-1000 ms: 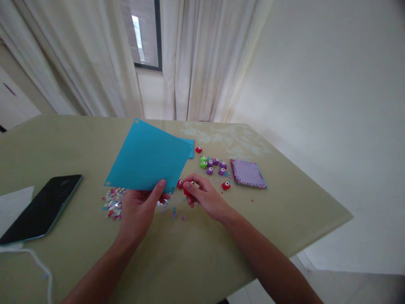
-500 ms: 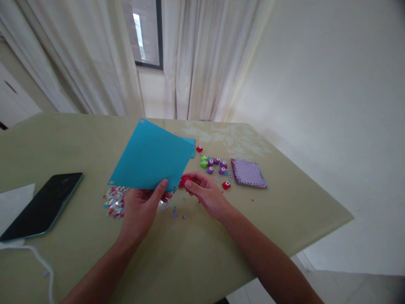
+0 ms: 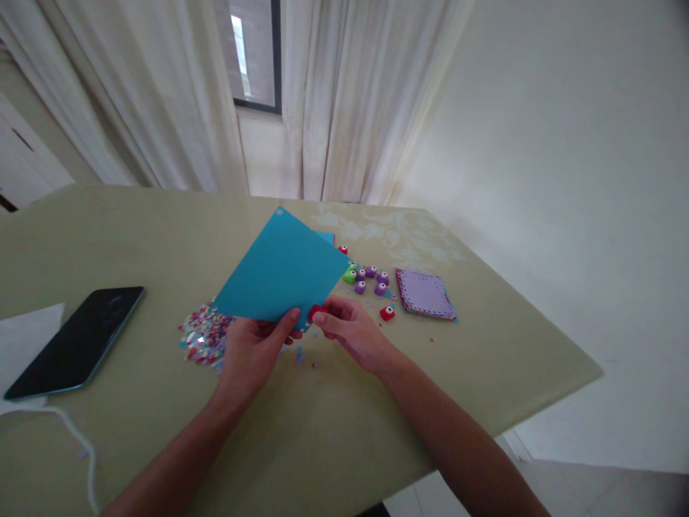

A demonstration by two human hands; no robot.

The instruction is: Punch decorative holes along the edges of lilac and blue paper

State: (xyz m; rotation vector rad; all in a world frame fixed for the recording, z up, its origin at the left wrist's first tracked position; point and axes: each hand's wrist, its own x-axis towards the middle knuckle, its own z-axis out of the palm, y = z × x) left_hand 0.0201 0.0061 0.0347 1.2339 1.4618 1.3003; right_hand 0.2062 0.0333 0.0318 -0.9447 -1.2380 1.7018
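Note:
My left hand (image 3: 252, 350) pinches the near edge of a blue paper sheet (image 3: 283, 271) and holds it tilted above the table. My right hand (image 3: 352, 334) is closed around a small red paper punch (image 3: 316, 313), which sits at the sheet's near right corner. Just left of my left hand lies a heap of coloured paper bits (image 3: 203, 335). A few loose bits (image 3: 304, 357) lie between my hands.
Behind the sheet stand several small purple, green and red punches (image 3: 370, 278), with one red punch (image 3: 386, 313) apart. A stack of purple paper squares (image 3: 425, 294) lies to the right. A black phone (image 3: 75, 341) rests on white paper (image 3: 21, 337) at the left. The table edge (image 3: 538, 402) runs close on the right.
The blue sheet has swung to the right and turned. The red punch in my right hand has come up against the sheet's near right corner.

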